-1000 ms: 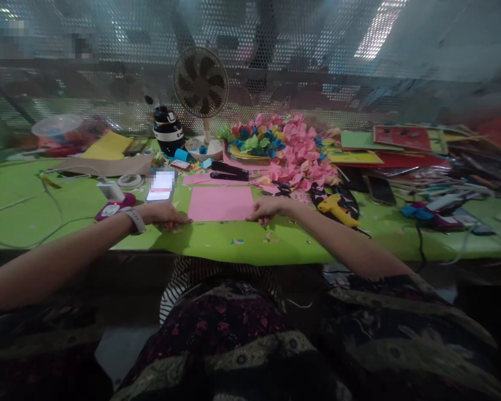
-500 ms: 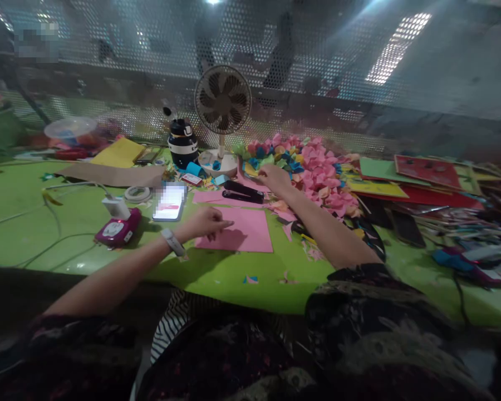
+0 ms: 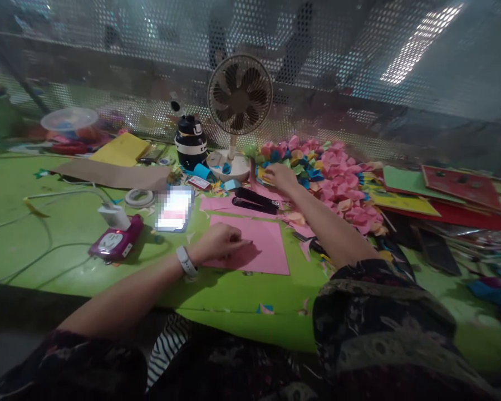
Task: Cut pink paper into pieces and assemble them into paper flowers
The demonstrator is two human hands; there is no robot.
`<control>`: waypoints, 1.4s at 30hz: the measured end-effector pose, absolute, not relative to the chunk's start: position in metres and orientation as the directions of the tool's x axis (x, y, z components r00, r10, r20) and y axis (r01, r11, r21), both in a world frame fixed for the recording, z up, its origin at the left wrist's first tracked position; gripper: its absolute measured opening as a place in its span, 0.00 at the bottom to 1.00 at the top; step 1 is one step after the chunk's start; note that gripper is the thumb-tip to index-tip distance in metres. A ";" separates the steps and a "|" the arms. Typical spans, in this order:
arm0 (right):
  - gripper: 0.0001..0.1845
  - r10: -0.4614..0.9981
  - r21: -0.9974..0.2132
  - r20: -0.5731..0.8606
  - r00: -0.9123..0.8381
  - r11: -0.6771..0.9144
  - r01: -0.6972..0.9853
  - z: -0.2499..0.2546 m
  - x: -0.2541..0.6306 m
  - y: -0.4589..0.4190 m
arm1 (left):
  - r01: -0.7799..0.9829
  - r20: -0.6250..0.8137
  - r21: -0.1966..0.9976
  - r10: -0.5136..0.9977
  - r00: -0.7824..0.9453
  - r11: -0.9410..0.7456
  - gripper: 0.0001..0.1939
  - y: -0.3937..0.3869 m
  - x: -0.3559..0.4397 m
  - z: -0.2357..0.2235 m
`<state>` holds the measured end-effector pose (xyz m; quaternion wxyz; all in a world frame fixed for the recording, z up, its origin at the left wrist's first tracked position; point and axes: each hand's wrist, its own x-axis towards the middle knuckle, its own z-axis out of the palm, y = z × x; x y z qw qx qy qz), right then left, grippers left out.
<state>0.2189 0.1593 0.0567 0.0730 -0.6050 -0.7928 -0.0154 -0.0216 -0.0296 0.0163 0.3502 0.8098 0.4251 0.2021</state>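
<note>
My left hand [image 3: 222,243] rests over a pink paper sheet [image 3: 271,250] that lies flat on the table. Its fingers are curled, with the thumb and forefinger close together; whatever they hold is too small to make out. Farther off, my right hand [image 3: 281,178] reaches to the near left side of a heap of folded paper pieces [image 3: 338,172], pink with some blue, yellow and green. Its fingers are bent down among small scraps, and what they pinch is not clear. Between the hands a black stapler [image 3: 256,200] lies on another pink paper strip [image 3: 217,205].
Left of the sheet lie a lit phone [image 3: 175,209], a roll of white tape [image 3: 140,197] and a purple power box [image 3: 117,239] with cables. A fan [image 3: 240,97] and black jug [image 3: 191,145] stand behind. Coloured sheets [image 3: 417,186] are stacked at right; scissors [image 3: 315,245] lie under the right forearm.
The view has shifted slightly, so the table things appear lower and the right-hand stack farther right. Both hands stay in nearly the same places, the left over the sheet, the right at the heap.
</note>
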 end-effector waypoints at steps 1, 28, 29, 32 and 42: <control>0.17 0.956 -0.073 0.131 -0.262 0.273 0.959 0.057 0.220 0.160 | 0.545 0.024 0.742 0.829 0.559 -0.389 0.28 -0.030 -0.021 0.016; 0.17 0.886 0.100 0.313 -0.342 0.327 0.940 0.036 0.207 0.167 | 0.520 0.120 0.698 0.796 0.593 -0.493 0.28 -0.030 -0.017 0.007; 0.17 0.887 0.085 0.318 -0.335 0.325 0.942 0.036 0.206 0.168 | 0.520 0.125 0.695 0.795 0.593 -0.497 0.28 -0.030 -0.017 0.007; 0.16 0.897 0.050 0.337 -0.287 0.287 0.957 0.038 0.204 0.171 | 0.522 0.130 0.687 0.792 0.597 -0.506 0.27 -0.030 -0.017 0.008; 0.19 0.895 -0.178 0.436 0.091 -0.014 0.984 0.048 0.219 0.189 | 0.540 0.127 0.657 0.784 0.608 -0.525 0.25 -0.029 -0.016 0.007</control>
